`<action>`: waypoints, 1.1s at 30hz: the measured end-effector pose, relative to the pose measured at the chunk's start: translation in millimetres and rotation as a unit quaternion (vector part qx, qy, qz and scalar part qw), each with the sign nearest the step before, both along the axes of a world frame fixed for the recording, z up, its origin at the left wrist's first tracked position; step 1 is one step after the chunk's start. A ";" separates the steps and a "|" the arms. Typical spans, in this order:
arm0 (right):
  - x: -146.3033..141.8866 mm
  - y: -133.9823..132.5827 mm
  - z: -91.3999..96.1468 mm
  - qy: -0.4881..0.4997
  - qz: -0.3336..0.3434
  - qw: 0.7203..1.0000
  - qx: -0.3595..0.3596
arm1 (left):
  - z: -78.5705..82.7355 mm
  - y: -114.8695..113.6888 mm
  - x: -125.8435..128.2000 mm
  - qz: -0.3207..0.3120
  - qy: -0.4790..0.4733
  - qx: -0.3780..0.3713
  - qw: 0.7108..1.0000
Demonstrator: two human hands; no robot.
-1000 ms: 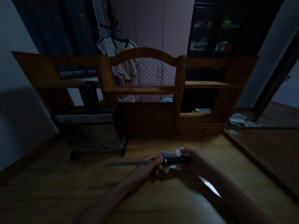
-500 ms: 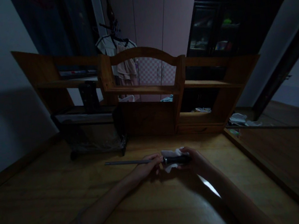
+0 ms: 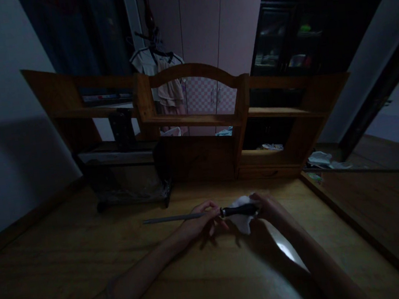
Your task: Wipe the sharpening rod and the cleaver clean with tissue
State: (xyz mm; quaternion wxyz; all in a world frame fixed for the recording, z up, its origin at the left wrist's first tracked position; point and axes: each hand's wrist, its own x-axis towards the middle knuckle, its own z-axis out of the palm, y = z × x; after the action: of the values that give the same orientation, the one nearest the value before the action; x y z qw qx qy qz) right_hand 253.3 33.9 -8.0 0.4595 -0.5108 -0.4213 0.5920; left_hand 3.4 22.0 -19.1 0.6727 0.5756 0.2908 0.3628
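Observation:
A honing rod, with a long grey shaft and a black handle, is held level above the wooden desk, its tip pointing left. My left hand pinches the shaft just beside the silver collar, some of its fingers spread below. At the butt end of the handle, my right hand is closed on a crumpled white tissue, which lies behind and under the handle. The right fingertips are partly hidden, and whether they also grip the handle itself is hard to see in the dim light.
A black-framed rack-like object stands at the desk's back left. Behind it rises a wooden shelf unit along the back edge. A raised wooden edge borders the desk on the right, and a white wall on the left.
My right hand has moved slightly right along the handle with the tissue, which now hangs lower and shows more below the handle. The left hand still pinches the shaft, its lower fingers more spread.

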 end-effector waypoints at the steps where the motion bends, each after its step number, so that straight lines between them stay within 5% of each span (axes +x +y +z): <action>1: 1.1 -0.8 2.9 0.011 -0.010 1.000 -0.002 | -0.2 0.8 -0.5 0.006 -0.010 -0.003 1.000; 7: 11.8 4.5 15.0 0.130 -0.155 0.979 0.027 | -6.4 10.9 -3.9 0.062 -0.062 -0.009 0.996; 13: -2.4 -4.6 22.9 0.098 -0.162 0.970 0.151 | -2.6 7.5 -3.8 0.062 -0.020 -0.007 0.998; 16: -17.0 -18.6 28.2 0.050 -0.125 0.975 0.176 | -1.5 3.8 -2.6 0.050 -0.005 -0.005 0.999; 18: -24.5 -28.1 31.7 -0.028 -0.036 0.979 0.199 | -3.9 4.5 -2.4 0.052 -0.015 -0.005 0.999; 23: -34.3 -40.7 37.3 -0.151 0.115 0.942 0.275 | -15.2 14.3 -1.7 0.065 -0.052 -0.041 0.996; 29: -33.4 -41.0 39.1 -0.196 0.115 0.921 0.316 | -18.2 19.0 -1.6 0.057 -0.091 -0.085 0.991; 33: -25.5 -37.5 34.7 -0.145 0.065 0.956 0.248 | -15.3 17.3 -6.3 0.046 -0.072 -0.079 0.993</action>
State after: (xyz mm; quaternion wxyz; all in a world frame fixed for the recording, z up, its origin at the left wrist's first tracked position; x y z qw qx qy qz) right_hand 227.8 -3.6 26.7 0.4662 -0.4328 -0.6489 0.4174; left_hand -2.9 39.3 -34.3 0.7178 0.4790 0.2958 0.4097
